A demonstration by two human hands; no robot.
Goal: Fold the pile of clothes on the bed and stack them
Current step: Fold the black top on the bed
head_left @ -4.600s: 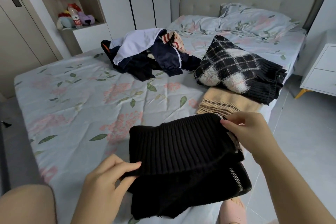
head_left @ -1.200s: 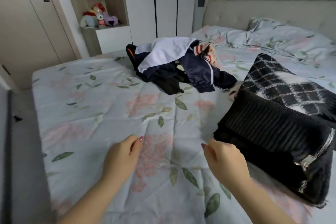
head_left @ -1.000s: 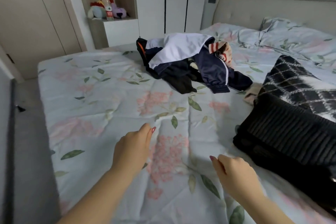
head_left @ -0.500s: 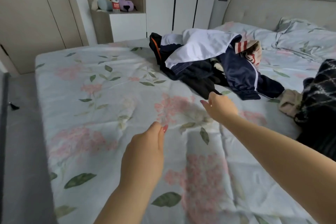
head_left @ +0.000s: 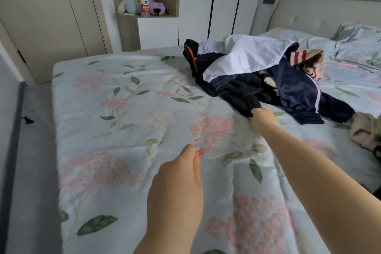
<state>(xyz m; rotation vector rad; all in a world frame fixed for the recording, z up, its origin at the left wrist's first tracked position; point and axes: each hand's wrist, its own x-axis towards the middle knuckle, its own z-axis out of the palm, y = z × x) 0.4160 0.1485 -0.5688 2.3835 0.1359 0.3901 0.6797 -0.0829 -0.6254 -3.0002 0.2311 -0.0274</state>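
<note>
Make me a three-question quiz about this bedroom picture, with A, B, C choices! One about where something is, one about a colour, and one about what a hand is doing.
1. Where does the water bottle stand?
A) on the shelf beside the soft toys
B) on a chair
C) in a basket

2. What colour is the top garment on the clothes pile?
A) yellow
B) white
C) green

3. What is the right hand doing?
A) waving in the air
B) holding a cup
C) gripping a black garment at the pile's near edge

Answers:
1 A, the bottle stands in the shelf nook right next to the toys.
2 B, a white piece lies draped over the dark clothes.
3 C, its fingers curl round the black cloth.
</note>
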